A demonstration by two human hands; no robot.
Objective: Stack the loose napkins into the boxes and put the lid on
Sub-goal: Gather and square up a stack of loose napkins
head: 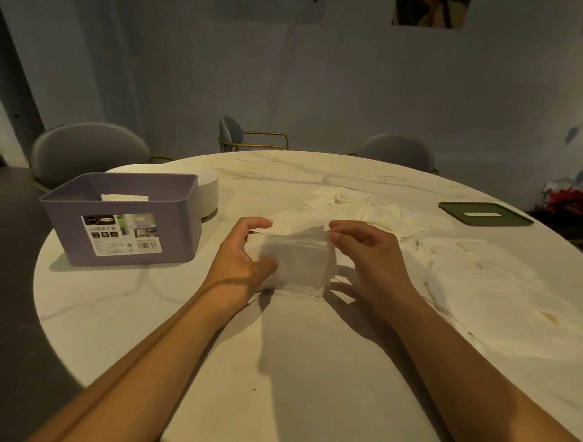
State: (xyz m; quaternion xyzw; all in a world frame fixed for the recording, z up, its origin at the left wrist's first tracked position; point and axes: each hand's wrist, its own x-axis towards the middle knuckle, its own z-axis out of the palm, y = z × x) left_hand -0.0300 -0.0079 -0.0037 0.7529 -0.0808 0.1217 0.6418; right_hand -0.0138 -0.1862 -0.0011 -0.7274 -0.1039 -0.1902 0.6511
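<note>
Head view: left hand point(245, 252) curls round left edge of napkin stack point(298, 258), right hand point(365, 254) pinches its upper right edge, stack low over bench point(277, 370) centre. Purple box point(123, 213) at left, uncovered, napkins inside. Loose napkins point(367, 210) scattered beyond and right. Green lid point(484, 214) flat at far right.

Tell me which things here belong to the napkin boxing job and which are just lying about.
Job: purple box, napkin held by left hand and right hand, loose napkins, green lid.
Lying about: white round container, grey chairs.
</note>
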